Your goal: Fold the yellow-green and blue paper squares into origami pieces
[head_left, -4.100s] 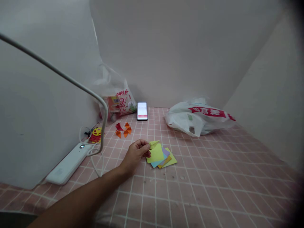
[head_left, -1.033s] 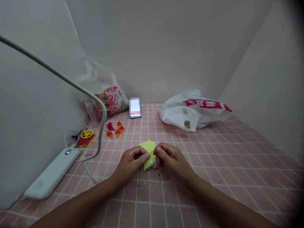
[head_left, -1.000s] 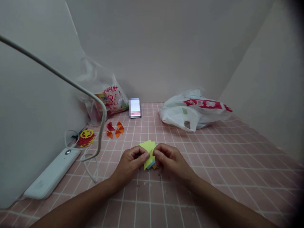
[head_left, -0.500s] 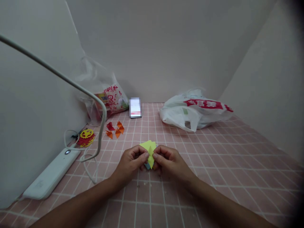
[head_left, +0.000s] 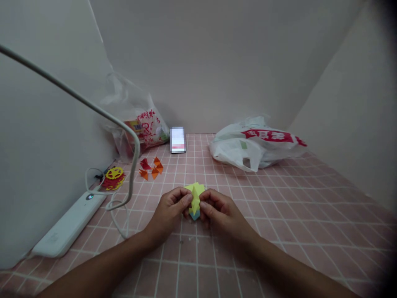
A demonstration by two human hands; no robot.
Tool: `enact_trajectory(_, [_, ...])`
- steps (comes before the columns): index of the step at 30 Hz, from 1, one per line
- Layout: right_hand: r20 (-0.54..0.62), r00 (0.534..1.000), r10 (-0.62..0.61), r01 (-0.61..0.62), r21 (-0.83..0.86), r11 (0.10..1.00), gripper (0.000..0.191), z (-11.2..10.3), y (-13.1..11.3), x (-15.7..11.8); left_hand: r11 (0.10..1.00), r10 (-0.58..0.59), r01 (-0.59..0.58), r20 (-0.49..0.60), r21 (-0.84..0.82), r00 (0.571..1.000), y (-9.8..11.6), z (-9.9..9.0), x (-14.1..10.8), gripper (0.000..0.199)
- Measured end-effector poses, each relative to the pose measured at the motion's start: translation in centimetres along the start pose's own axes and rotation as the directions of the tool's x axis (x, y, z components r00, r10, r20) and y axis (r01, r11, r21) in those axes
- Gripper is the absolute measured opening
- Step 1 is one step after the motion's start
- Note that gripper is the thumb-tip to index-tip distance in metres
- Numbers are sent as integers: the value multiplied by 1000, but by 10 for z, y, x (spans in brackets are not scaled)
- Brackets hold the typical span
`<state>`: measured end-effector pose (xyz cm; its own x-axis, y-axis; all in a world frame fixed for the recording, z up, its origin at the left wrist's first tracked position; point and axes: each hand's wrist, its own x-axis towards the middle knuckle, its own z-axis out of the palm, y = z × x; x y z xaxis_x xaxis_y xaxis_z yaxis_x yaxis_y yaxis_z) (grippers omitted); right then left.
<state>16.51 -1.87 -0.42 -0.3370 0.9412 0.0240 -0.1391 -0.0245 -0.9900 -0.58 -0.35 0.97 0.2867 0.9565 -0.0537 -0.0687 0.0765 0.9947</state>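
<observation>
Between my hands, above the pink tiled surface, is a small piece of folded yellow paper [head_left: 195, 199] with a pointed lower end. My left hand [head_left: 173, 207] pinches its left side between thumb and fingers. On the right edge, my right hand [head_left: 218, 207] closes in the same way. More yellow paper shows behind the folded piece, and a blue paper corner [head_left: 194, 215] peeks out below it. My curled fingers hide parts of these sheets. Farther off to the left lie several small folded orange papers [head_left: 155, 171] and a red folded paper [head_left: 144, 164].
A white power bank [head_left: 66, 227] with a cable [head_left: 135, 165] lies at left, beside red and yellow cut-out shapes [head_left: 114, 178]. At the back stand a filled plastic bag [head_left: 149, 128], a phone [head_left: 178, 140] and a white plastic bag [head_left: 257, 145].
The folded yellow paper has shifted slightly up and left between my fingers, and more of the blue corner shows below it. Both hands keep their pinch.
</observation>
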Motion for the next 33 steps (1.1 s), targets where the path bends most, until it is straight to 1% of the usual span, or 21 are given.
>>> enact_trajectory(2, [-24,999,-38,36,-94,995,10,0,0,-1,1000,-15,15,11,-17,1000,-1,0,0,25])
enact_trajectory(5, [-29,994,-104,94,-243,965,6,-1,-2,-2,998,-35,36,21,-58,999,-2,1,1,26])
enact_trajectory(11, [-13,985,-173,152,-415,897,4,-1,-8,-3,989,-70,71,12,-127,997,-2,3,1,27])
enact_trajectory(14, [0,979,-204,182,-449,875,4,-1,-11,-3,978,-92,97,37,-187,995,-3,3,1,28])
enact_trajectory(17, [1,973,-231,202,-484,851,6,-1,-12,-3,962,-108,127,92,-240,990,-6,3,1,28])
enact_trajectory(20, [-19,953,-303,240,-562,792,9,0,-12,-3,944,-102,138,132,-301,986,-8,3,1,27])
enact_trajectory(23, [-10,934,-358,279,-606,745,10,0,-12,-4,921,-98,144,144,-361,985,-9,3,0,30])
enact_trajectory(29, [6,942,-335,275,-585,763,11,0,-12,-5,915,-92,136,133,-379,987,-5,4,-1,32])
enact_trajectory(33, [-17,942,-335,264,-581,770,14,1,-11,-5,919,-102,147,141,-367,985,-2,5,-3,32])
